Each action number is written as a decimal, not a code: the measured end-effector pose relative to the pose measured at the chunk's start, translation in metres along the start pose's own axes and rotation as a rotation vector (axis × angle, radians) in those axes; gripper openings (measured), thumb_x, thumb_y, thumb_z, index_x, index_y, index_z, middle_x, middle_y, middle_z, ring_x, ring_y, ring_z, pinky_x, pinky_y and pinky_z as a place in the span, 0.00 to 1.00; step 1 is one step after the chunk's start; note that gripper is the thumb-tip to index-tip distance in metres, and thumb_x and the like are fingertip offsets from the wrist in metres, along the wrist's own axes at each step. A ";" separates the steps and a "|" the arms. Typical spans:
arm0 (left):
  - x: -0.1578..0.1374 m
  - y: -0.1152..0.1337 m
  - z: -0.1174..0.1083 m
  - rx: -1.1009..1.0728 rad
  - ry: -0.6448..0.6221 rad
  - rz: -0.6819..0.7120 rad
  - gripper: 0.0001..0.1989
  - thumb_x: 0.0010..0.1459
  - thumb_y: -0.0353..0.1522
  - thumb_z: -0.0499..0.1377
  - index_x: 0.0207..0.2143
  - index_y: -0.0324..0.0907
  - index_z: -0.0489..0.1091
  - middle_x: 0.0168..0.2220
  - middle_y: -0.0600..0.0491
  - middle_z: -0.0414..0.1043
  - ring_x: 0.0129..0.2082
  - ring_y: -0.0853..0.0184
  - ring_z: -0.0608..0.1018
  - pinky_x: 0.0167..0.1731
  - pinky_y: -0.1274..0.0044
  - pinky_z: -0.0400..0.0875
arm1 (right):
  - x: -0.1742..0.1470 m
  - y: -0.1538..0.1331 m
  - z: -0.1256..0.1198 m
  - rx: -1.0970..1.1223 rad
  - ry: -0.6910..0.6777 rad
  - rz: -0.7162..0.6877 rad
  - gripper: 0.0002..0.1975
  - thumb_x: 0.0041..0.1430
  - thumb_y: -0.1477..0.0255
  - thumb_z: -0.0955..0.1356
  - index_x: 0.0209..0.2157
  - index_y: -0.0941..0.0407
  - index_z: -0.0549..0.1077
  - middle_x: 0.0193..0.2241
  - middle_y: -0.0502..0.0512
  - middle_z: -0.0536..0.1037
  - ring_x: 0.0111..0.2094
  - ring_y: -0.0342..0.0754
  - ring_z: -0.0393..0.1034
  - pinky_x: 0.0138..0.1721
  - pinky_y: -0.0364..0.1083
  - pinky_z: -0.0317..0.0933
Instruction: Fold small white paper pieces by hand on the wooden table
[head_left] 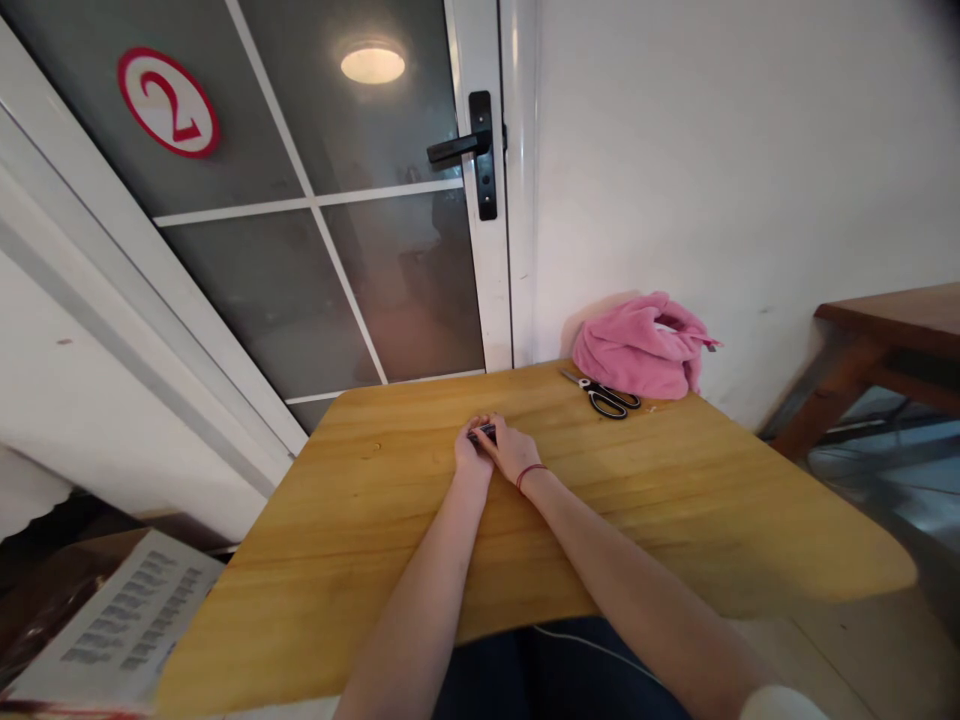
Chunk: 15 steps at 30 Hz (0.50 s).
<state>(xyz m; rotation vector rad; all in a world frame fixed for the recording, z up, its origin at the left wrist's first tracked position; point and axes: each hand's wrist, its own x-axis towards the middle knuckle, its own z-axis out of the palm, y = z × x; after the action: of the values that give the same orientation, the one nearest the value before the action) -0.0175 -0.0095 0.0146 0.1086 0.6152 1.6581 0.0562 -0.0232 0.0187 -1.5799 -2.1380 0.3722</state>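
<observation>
One dark object [482,434], long axis roughly crosswise, occupies the grip of left hand [471,450] and right hand [515,452] over one bench [360,530]

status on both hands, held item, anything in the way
Left hand, right hand holding small dark object. Object partly covered. Scissors, pink cloth off right, apart from hands.

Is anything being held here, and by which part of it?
Yes: a small dark object, held between the left hand and right hand. Much of it is hidden; which part is gripped cannot be told.
</observation>
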 end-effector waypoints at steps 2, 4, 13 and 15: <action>-0.001 0.002 0.001 -0.053 0.012 -0.029 0.12 0.49 0.23 0.46 0.16 0.38 0.59 0.20 0.53 0.63 0.23 0.73 0.70 0.32 0.79 0.67 | 0.000 0.000 -0.001 0.008 0.014 -0.004 0.25 0.55 0.52 0.50 0.45 0.55 0.56 0.34 0.56 0.73 0.34 0.48 0.69 0.30 0.43 0.55; -0.001 0.005 0.001 -0.096 0.027 -0.051 0.11 0.50 0.23 0.46 0.17 0.38 0.58 0.21 0.52 0.63 0.25 0.72 0.71 0.32 0.79 0.67 | -0.001 -0.001 -0.002 0.007 0.013 -0.006 0.25 0.55 0.52 0.50 0.44 0.55 0.57 0.33 0.56 0.73 0.34 0.48 0.69 0.30 0.43 0.55; 0.005 0.016 -0.003 -0.125 -0.052 -0.080 0.10 0.52 0.22 0.44 0.20 0.38 0.58 0.22 0.52 0.62 0.23 0.73 0.69 0.29 0.78 0.68 | -0.004 -0.005 -0.008 0.004 0.024 -0.024 0.22 0.57 0.54 0.50 0.41 0.56 0.58 0.32 0.55 0.73 0.32 0.46 0.68 0.28 0.41 0.53; 0.007 0.019 -0.004 -0.120 -0.017 -0.057 0.10 0.52 0.22 0.44 0.21 0.38 0.58 0.22 0.52 0.62 0.23 0.73 0.69 0.29 0.78 0.69 | -0.005 -0.006 -0.008 0.008 0.044 -0.043 0.21 0.57 0.55 0.50 0.40 0.56 0.58 0.31 0.54 0.73 0.31 0.46 0.68 0.27 0.41 0.52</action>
<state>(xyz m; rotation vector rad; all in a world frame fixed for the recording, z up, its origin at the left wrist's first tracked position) -0.0379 -0.0053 0.0180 0.0178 0.5004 1.6328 0.0570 -0.0302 0.0272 -1.5215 -2.1314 0.3285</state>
